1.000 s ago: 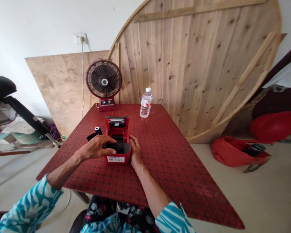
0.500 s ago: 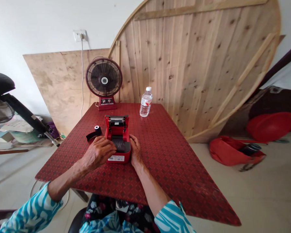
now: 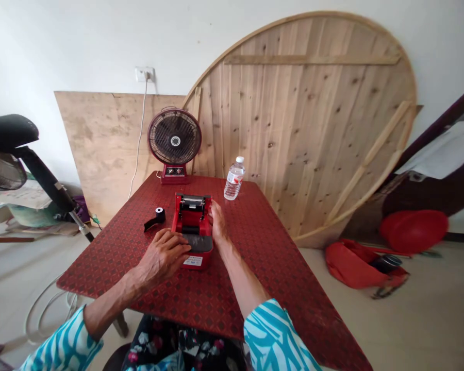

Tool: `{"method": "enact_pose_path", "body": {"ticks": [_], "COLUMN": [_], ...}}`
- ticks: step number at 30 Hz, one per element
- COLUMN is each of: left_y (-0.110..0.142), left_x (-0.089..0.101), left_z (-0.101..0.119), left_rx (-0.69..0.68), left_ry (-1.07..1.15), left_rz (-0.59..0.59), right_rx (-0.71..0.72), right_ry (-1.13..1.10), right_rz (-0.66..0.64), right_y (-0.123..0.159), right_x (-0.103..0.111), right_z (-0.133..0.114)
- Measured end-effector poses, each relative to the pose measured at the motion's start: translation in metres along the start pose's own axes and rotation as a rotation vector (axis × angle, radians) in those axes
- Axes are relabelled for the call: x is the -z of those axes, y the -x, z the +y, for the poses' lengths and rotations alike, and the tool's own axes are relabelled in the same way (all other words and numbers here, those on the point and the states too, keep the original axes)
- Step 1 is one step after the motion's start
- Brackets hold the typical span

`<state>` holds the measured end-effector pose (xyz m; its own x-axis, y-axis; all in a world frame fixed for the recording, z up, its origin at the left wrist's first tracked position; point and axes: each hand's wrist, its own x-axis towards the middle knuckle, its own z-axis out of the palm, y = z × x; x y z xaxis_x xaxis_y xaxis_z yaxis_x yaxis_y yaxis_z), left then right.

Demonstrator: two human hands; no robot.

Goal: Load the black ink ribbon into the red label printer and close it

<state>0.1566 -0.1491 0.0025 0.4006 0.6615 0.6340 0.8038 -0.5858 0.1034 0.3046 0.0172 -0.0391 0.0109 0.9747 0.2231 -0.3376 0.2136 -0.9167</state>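
A red label printer (image 3: pixel 206 257) stands near the front of the table, its lid (image 3: pixel 193 202) raised on dark hinges, with a metal-and-black roller inside. A dark grey, film-like surface (image 3: pixel 201 243) covers its front part. My left hand (image 3: pixel 166 252) lies over the front left edge, fingers bent together against the printer and the dark surface; the thumb is mostly hidden. My right hand (image 3: pixel 219 224) wraps the right side beside the raised lid, its fingertips partly out of sight. Left of the printer stands a small roll of black ribbon (image 3: pixel 160 215) with a loose tail.
A maroon fan (image 3: pixel 175 141) and a water bottle (image 3: pixel 234 179) stand at the back of the red patterned table (image 3: pixel 263 278). A round wooden panel (image 3: pixel 301 118) leans on the wall. On the floor at right lies a red bag (image 3: pixel 348 265); a black stand fan (image 3: pixel 46 175) is at left.
My left hand has drawn out of the printer's front opening to its front left edge. My right hand has slid up along the side toward the lid. The view has shifted slightly.
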Motion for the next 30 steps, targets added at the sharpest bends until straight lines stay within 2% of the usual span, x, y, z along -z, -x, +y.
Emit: {"method": "enact_pose_path", "body": {"ticks": [4, 8, 12, 15, 17, 20, 22, 24, 30], "left_y": [0.001, 0.0, 0.002, 0.005, 0.006, 0.002, -0.005, -0.011, -0.017], "left_x": [-0.001, -0.002, -0.001, -0.001, -0.002, -0.011, -0.019, -0.027, -0.037], "left_z": [0.0, 0.0, 0.001, -0.003, -0.012, -0.03, -0.041, -0.047, -0.045], "left_rx": [-0.007, -0.014, 0.018, 0.077, 0.243, 0.65, 0.852, 0.945, 1.041], "left_ry": [-0.006, 0.013, 0.063, 0.179, 0.326, 0.637, 0.837, 0.969, 1.136], "left_rz": [0.012, 0.038, 0.02, 0.025, 0.084, 0.235, 0.295, 0.301, 0.252], "right_rx": [-0.056, 0.005, -0.046, -0.122, -0.159, -0.164, -0.161, -0.155, -0.132], "right_ry": [0.093, 0.149, 0.04, -0.057, -0.093, -0.113, -0.116, -0.104, -0.035], "right_rz": [0.035, 0.071, 0.079, 0.043, 0.025, 0.035, 0.047, 0.051, 0.001], "right_y": [-0.009, 0.009, 0.032, 0.041, 0.044, 0.047, 0.048, 0.048, 0.048], "right_x": [0.003, 0.012, 0.014, 0.013, 0.012, 0.011, 0.011, 0.011, 0.016], "right_z": [-0.013, -0.012, -0.003, 0.001, 0.001, 0.0, 0.0, 0.0, 0.002]}}
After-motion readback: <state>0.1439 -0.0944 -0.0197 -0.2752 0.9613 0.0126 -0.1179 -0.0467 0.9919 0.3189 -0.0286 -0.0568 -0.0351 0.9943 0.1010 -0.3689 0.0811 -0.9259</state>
